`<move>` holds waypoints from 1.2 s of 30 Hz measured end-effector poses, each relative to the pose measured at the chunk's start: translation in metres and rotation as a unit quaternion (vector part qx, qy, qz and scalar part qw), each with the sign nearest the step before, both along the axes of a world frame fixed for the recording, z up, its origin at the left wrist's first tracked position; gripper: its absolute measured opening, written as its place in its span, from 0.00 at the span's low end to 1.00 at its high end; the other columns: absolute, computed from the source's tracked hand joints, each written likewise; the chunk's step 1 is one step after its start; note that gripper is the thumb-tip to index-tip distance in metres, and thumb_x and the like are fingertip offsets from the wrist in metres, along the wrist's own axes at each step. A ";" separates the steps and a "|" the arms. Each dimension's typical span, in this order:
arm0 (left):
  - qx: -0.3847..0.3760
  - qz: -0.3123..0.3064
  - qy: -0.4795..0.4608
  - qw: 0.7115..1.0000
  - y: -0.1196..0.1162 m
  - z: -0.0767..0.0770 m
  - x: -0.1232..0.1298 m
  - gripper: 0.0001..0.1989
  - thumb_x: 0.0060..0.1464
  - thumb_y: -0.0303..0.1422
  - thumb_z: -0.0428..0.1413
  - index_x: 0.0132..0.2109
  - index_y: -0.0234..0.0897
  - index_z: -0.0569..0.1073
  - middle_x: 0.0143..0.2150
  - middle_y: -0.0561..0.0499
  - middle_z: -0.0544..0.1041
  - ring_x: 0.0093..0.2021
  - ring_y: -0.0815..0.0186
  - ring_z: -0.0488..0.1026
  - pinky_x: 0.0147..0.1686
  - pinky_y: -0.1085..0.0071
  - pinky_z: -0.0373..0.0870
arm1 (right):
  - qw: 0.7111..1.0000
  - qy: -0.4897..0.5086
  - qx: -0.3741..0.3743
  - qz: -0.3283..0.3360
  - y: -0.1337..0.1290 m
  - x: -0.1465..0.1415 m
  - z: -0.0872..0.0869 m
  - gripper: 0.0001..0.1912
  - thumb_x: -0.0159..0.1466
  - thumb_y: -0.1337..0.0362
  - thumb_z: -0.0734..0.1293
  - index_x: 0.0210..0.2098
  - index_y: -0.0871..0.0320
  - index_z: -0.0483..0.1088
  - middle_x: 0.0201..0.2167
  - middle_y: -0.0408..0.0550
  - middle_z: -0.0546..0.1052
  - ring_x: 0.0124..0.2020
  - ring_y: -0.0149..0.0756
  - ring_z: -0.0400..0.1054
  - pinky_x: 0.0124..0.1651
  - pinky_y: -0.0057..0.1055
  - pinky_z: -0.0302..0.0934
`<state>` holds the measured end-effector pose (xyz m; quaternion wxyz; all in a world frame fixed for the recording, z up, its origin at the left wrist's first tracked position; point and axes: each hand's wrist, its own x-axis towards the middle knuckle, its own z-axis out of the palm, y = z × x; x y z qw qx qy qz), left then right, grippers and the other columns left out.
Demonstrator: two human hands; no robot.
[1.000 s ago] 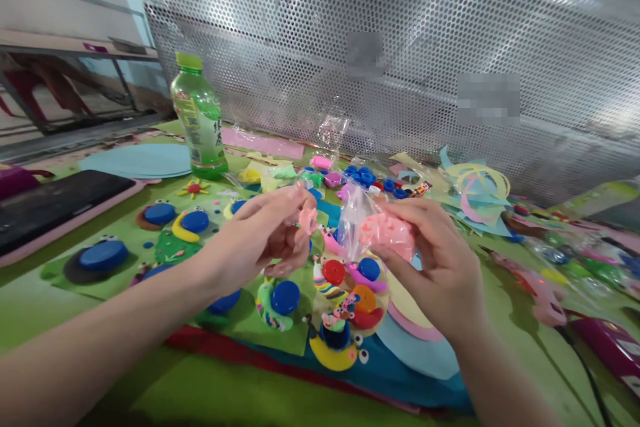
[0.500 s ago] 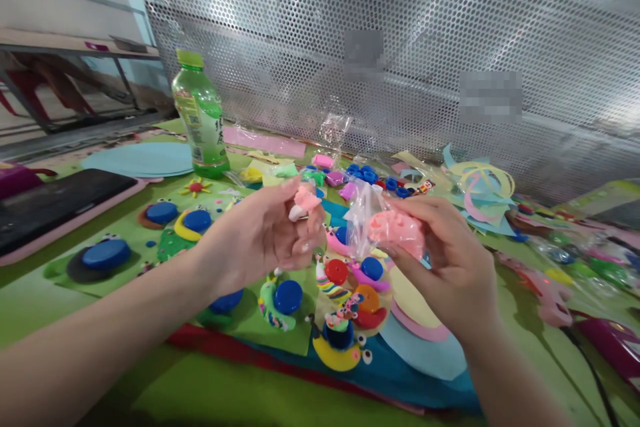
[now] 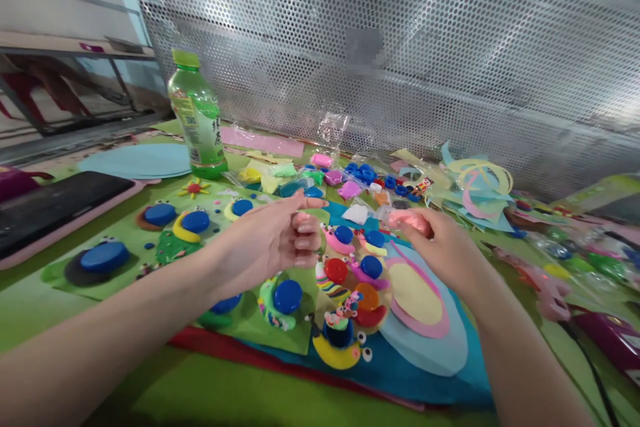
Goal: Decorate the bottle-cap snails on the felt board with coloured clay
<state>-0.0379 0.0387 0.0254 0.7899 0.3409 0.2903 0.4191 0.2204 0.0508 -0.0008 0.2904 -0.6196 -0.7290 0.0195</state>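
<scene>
Looking finished, several snails (image 3: 337,353) with caps for shells lie over the desk (image 3: 150,383), whereas the loose caps (image 3: 364,173) and purple clay (image 3: 350,189) behind them remain unused — how much work is left, I cannot tell. The paper ovals (image 3: 417,293) lie layered beside the snails. The pink clay (image 3: 411,219) sits at the fingertips of the right hand (image 3: 453,257), pinched there and lifted above the ovals. The left hand (image 3: 257,243) has curled fingers, with a pinkish bit (image 3: 301,219) between them — too blurred to tell whether they grip it.
</scene>
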 end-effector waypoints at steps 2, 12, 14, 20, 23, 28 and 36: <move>0.011 0.009 0.009 1.000 -0.001 -0.001 0.000 0.07 0.60 0.27 0.46 0.32 0.33 0.64 0.22 0.57 0.54 0.19 0.75 0.55 0.18 0.80 0.59 | 0.999 -0.026 -0.025 -0.001 0.006 0.015 -0.005 0.14 0.62 0.55 0.61 0.37 0.57 0.73 0.29 0.50 0.73 0.32 0.41 0.69 0.31 0.32 0.62; 0.053 -0.001 -0.017 0.998 -0.003 -0.006 0.006 0.12 0.55 0.25 0.51 0.47 0.32 0.63 0.31 0.49 0.68 0.34 0.65 0.68 0.29 0.74 0.66 | 0.967 -0.129 0.202 -0.080 -0.002 -0.009 -0.017 0.18 0.62 0.50 0.60 0.43 0.55 0.71 0.42 0.56 0.69 0.42 0.53 0.64 0.40 0.53 0.57; 0.091 -0.019 0.005 0.996 -0.005 -0.007 0.007 0.22 0.52 0.25 0.55 0.53 0.31 0.58 0.37 0.45 0.72 0.41 0.61 0.71 0.34 0.72 0.68 | 0.985 -0.045 0.152 0.065 -0.016 -0.034 -0.002 0.16 0.65 0.54 0.59 0.47 0.53 0.67 0.45 0.52 0.68 0.46 0.46 0.62 0.46 0.48 0.57; 0.136 -0.060 0.102 0.984 -0.012 -0.010 0.007 0.47 0.49 0.28 0.61 0.64 0.37 0.35 0.28 0.55 0.74 0.32 0.70 0.71 0.35 0.76 0.67 | 0.958 -0.022 0.113 0.261 -0.046 -0.073 0.016 0.13 0.68 0.60 0.59 0.51 0.52 0.64 0.48 0.47 0.66 0.47 0.39 0.59 0.47 0.39 0.56; 0.180 -0.060 0.164 0.968 -0.013 -0.011 0.007 0.51 0.48 0.30 0.61 0.64 0.31 0.30 0.17 0.63 0.66 0.20 0.75 0.60 0.22 0.83 0.56 | 0.945 -0.027 0.131 0.300 -0.046 -0.072 0.015 0.11 0.69 0.62 0.57 0.49 0.52 0.66 0.44 0.44 0.70 0.44 0.38 0.59 0.46 0.39 0.53; 0.177 -0.061 0.198 0.962 -0.011 -0.013 0.010 0.55 0.45 0.35 0.63 0.64 0.30 0.30 0.21 0.58 0.72 0.23 0.73 0.66 0.31 0.76 0.67 | 0.928 0.004 0.187 0.321 -0.044 -0.068 0.013 0.12 0.70 0.64 0.56 0.40 0.61 0.68 0.37 0.46 0.71 0.40 0.34 0.60 0.46 0.35 0.54; 0.235 -0.003 0.266 0.935 -0.012 -0.010 0.005 0.33 0.50 0.34 0.59 0.61 0.35 0.57 0.31 0.51 0.79 0.37 0.62 0.76 0.42 0.67 0.72 | 0.911 0.072 0.242 0.325 -0.033 -0.053 0.011 0.05 0.65 0.70 0.63 0.34 0.61 0.70 0.34 0.45 0.73 0.39 0.35 0.63 0.44 0.34 0.60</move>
